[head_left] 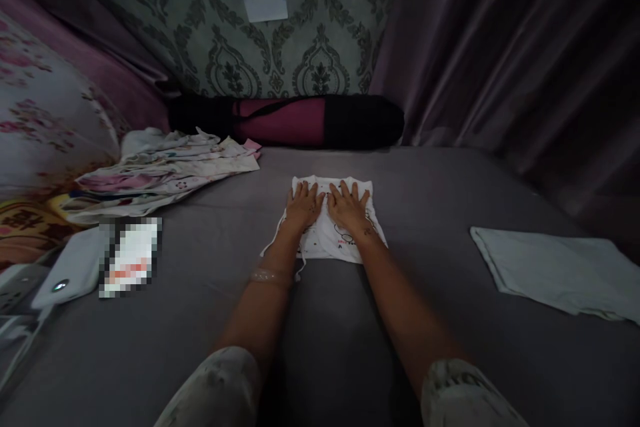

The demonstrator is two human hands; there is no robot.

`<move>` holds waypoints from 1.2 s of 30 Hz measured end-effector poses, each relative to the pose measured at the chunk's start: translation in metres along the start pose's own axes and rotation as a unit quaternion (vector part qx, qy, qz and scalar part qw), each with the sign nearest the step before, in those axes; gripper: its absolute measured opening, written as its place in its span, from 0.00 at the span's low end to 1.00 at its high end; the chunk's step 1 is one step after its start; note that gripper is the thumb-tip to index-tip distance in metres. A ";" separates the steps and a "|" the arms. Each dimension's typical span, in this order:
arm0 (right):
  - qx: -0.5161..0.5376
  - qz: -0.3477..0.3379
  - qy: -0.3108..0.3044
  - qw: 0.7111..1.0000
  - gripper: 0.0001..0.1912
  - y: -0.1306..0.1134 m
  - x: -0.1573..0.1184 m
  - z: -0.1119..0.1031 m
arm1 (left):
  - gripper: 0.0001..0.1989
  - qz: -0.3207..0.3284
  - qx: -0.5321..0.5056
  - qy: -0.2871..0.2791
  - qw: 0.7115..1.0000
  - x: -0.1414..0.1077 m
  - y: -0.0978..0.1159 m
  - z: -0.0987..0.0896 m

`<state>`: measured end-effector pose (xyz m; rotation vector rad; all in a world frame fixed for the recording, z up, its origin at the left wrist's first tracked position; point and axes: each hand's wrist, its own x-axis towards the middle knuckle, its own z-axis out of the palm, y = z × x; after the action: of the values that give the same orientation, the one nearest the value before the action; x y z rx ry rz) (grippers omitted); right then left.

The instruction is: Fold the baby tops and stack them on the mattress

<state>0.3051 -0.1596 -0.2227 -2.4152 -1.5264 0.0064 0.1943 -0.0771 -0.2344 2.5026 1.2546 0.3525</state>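
Observation:
A small white printed garment point(327, 248) lies spread on the grey bed sheet point(430, 200), straight ahead of me. Its print shows dark line drawings and some red lettering. Thin white ties trail from its left side and lower edge. My left hand point(303, 205) rests flat on its left half, fingers stretched toward the far edge. On the right half, my right hand point(347, 205) also presses flat with its fingers spread. The two hands sit close together but apart, and they cover much of the cloth.
To the left lies a pile of clothes point(175, 170), nearer me a white power bank point(75, 263) with a cable and a blurred-out item point(131, 257). A folded pale cloth point(555, 270) lies right. Along the wall stretches a black and maroon bag point(285, 121). Curtains point(475, 47) hang on both sides.

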 end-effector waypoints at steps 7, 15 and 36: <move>0.014 0.020 0.025 0.999 0.29 0.006 0.005 -0.011 | 0.29 0.017 -0.023 0.091 0.995 -0.002 -0.005 -0.012; -0.010 0.090 -0.006 0.996 0.33 0.020 0.008 -0.002 | 0.32 -0.038 0.081 0.014 0.996 -0.004 -0.013 -0.005; -0.012 -0.176 -0.122 0.977 0.30 0.032 -0.102 -0.043 | 0.34 0.146 0.099 -0.117 0.977 -0.100 -0.022 -0.042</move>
<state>0.2954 -0.2731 -0.2042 -2.1900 -2.0570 0.2199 0.1055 -0.1382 -0.2121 2.8056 0.8693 -0.0059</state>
